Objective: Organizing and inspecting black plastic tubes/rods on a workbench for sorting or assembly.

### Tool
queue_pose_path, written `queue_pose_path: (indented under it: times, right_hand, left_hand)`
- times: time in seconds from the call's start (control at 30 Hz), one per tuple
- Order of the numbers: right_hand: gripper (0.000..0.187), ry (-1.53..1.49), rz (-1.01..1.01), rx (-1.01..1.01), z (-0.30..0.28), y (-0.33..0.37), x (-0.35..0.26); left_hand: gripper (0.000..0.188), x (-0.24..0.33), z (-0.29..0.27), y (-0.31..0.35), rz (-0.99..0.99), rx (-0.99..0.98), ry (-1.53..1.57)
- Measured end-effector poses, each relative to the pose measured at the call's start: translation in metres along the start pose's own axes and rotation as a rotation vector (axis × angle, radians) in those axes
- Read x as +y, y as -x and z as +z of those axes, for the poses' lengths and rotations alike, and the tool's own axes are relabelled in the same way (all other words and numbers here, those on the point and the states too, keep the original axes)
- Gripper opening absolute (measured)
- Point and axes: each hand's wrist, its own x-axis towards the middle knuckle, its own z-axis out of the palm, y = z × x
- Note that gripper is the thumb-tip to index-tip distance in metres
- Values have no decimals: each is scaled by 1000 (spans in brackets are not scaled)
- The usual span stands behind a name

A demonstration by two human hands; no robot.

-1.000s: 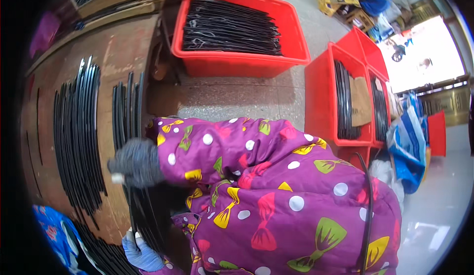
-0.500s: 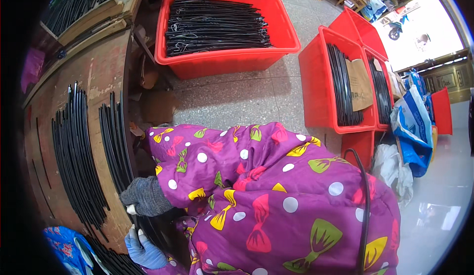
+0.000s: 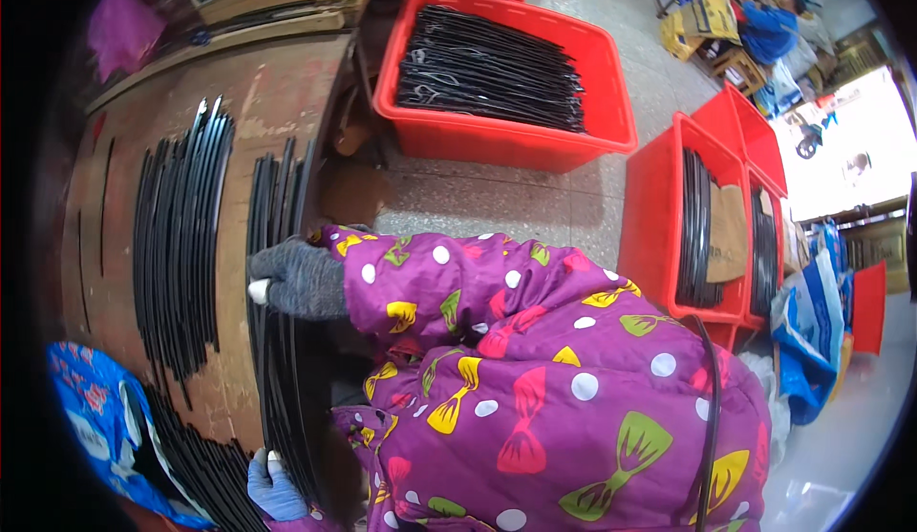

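My right hand (image 3: 304,279), in a grey knitted glove with white at a fingertip, closes over a bundle of long thin black rods (image 3: 283,370) along the wooden table's edge. Farther down, my left hand (image 3: 277,494), in a light blue glove with white fingertips, grips the lower end of the bundle. Most of its fingers are hidden by the rods and the glove. Beyond the right hand, the rods' upper ends fan apart slightly. A second, wider row of black rods (image 3: 181,245) lies beside them on the table (image 3: 234,341).
More black rods (image 3: 215,475) and a blue printed bag (image 3: 100,427) are at the lower left. A red bin (image 3: 497,140) full of black rods stands on the floor. Other red bins (image 3: 650,217) stand to the right. My purple patterned sleeves and clothing fill the lower middle.
My right hand has slid up along the rods, away from my left hand, which stays near their lower end. The whole view has shifted, so the table appears farther right.
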Motion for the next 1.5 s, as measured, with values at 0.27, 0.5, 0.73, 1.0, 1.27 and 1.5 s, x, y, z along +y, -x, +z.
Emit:
queue_pose_path:
  times: [0.27,0.5,0.73,1.0,1.27,1.5]
  right_hand:
    - [27,-133,122,5,9,-8,18]
    - [32,-187,238,-108,6,-14,12]
    - [25,5,186,-104,-1,-16,17]
    - [14,-135,196,-210,9,-7,-18]
    - [19,-36,180,-162,-30,-33,-14]
    - [15,-21,192,-240,-41,-51,-16]
  left_hand:
    - [19,-18,-31,30,-277,-87,31]
    - [14,-20,-34,50,-332,-117,206]
    - [15,5,-21,70,-55,136,-73]
    - [14,20,-10,79,-423,134,404]
    - [17,4,-29,87,-512,30,539]
    - [19,6,-27,85,-455,-18,512]
